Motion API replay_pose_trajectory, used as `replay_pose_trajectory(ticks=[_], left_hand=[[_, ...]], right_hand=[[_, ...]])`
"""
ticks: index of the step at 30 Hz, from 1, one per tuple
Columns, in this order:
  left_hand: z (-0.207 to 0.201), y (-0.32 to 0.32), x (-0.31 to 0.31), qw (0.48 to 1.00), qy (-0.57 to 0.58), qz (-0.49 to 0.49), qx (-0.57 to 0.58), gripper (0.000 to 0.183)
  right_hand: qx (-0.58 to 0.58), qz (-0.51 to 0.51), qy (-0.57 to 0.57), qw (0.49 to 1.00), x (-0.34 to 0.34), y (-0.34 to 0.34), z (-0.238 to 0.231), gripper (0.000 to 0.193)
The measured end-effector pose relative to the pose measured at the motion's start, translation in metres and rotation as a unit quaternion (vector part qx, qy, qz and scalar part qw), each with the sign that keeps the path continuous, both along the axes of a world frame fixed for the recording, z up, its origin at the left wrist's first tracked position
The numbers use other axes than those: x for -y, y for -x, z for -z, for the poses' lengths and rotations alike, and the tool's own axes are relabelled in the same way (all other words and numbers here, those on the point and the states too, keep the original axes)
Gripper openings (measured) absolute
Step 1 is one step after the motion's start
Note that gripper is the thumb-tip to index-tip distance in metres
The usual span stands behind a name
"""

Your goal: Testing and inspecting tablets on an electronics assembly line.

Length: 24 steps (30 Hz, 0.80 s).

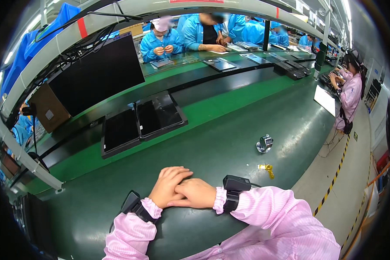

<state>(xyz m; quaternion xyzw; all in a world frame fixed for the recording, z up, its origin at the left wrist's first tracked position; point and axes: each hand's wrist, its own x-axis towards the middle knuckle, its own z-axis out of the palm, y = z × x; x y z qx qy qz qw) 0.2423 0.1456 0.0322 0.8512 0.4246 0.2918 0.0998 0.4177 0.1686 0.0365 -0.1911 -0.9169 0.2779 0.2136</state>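
No wording can be read for certain. At 12 o'clock, 1 red label (196, 1) with lettering is borne by the rail (242, 7), cut off by the view's upper edge. At 9 o'clock, 1 white label (49, 114) is stuck on the box (47, 100), its print too small. At 3 o'clock, the window of the counter (264, 144) is shown too small to be read; farther out, 1 small dark sign (355, 136) is set on the floor (316, 186), its yellowish mark unclear.

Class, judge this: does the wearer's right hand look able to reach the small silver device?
Probably yes: the right hand touches the left hand, but no obstacle shows on the tabletop toward the silver device.
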Motion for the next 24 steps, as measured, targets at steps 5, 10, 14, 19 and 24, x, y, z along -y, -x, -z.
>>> replay_pose_trajectory(ticks=[5, 10, 14, 19, 24], left_hand=[[-0.002, -0.006, -0.001, 1.000, 0.017, 0.019, -0.016, 0.054], [-0.006, -0.011, -0.003, 1.000, 0.006, 0.026, -0.014, 0.052], [-0.014, -0.014, 0.000, 1.000, 0.001, 0.026, 0.012, 0.050], [-0.011, -0.011, 0.005, 0.995, -0.058, -0.024, 0.079, 0.051], [-0.006, -0.010, 0.000, 0.996, -0.052, -0.022, 0.069, 0.052]], right_hand=[[0.006, -0.019, 0.004, 1.000, -0.005, -0.003, -0.001, 0.058], [-0.023, -0.005, -0.011, 1.000, -0.007, -0.007, 0.005, 0.057], [-0.025, 0.027, 0.082, 0.996, -0.012, -0.008, 0.002, 0.056], [-0.106, 0.019, 0.191, 0.976, -0.022, -0.010, 0.006, 0.054], [-0.087, 0.010, 0.234, 0.968, -0.025, -0.016, 0.006, 0.052]])
